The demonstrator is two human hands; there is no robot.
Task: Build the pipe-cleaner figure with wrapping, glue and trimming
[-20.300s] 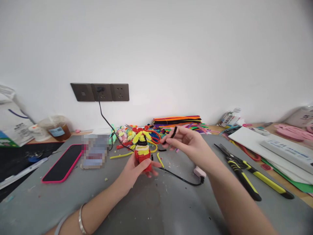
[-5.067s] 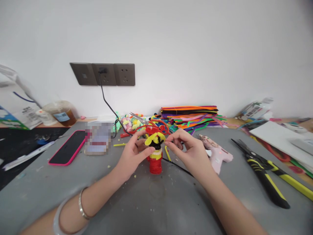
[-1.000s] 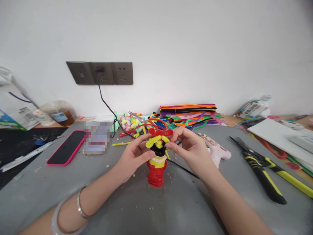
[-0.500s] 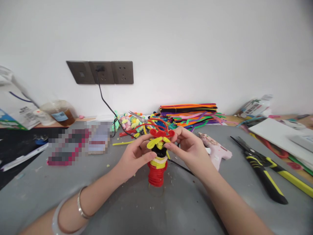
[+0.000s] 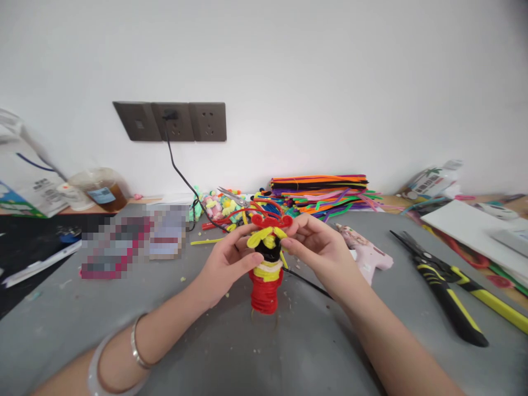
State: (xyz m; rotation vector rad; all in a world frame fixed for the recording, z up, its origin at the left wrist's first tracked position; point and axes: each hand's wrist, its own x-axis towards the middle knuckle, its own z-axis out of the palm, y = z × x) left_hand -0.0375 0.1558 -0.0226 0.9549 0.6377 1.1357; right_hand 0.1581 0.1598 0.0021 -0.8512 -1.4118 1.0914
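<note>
An upright figure (image 5: 264, 294) wrapped in red and yellow pipe cleaner stands on the grey mat, with a black band near its top. Above the band are yellow leaf-like loops (image 5: 259, 237) and a curled red piece (image 5: 271, 221); thin red strands arch behind. My left hand (image 5: 231, 258) is closed on the figure's left side, its thumb at the black band. From the right, my right hand (image 5: 313, 245) pinches the upper part beside the red and yellow pieces. Some of the fingers of both hands are hidden behind the figure.
Pliers (image 5: 445, 286) and a pale glue gun (image 5: 367, 253) lie to the right. Pipe cleaners (image 5: 322, 184), scissors (image 5: 233, 195) and fluffy scraps lie behind. Two blurred-out objects lie left, near a cup (image 5: 105, 192). A black cord (image 5: 177, 165) hangs from the wall socket.
The figure's top has tilted or shifted very slightly, and the right hand's fingertips have moved a little with it. Both hands keep their hold.
</note>
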